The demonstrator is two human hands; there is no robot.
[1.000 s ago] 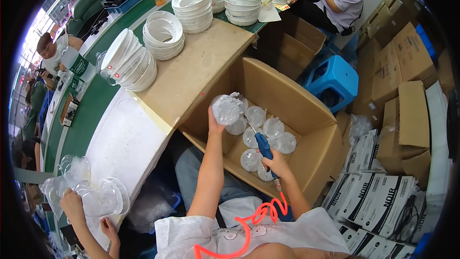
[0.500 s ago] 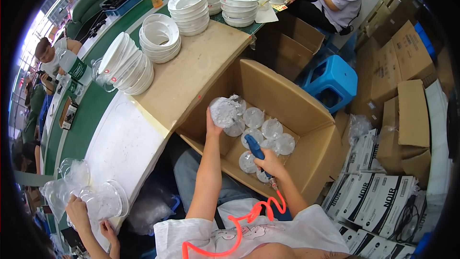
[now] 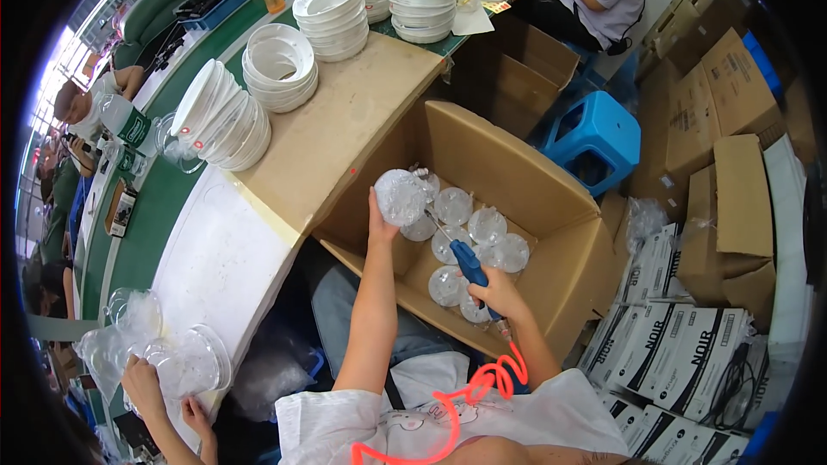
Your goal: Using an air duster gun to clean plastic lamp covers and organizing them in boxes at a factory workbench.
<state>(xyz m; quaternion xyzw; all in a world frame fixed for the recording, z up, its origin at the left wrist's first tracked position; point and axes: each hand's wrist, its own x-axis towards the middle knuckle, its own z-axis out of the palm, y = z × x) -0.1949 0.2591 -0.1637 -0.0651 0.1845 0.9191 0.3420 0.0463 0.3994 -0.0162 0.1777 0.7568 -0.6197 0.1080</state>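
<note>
Both bare forearms are reaching forward and away from the body, side by side. The left hand (image 3: 379, 222) is stretching farther out, its arm nearly straight, fingers cupping upward around what it is gripping. The right hand (image 3: 497, 293) is staying nearer the body, below and to the right of the left, its elbow bending; its fingers seem to be wrapping closed in a fist-like grip, thumb uppermost.
</note>
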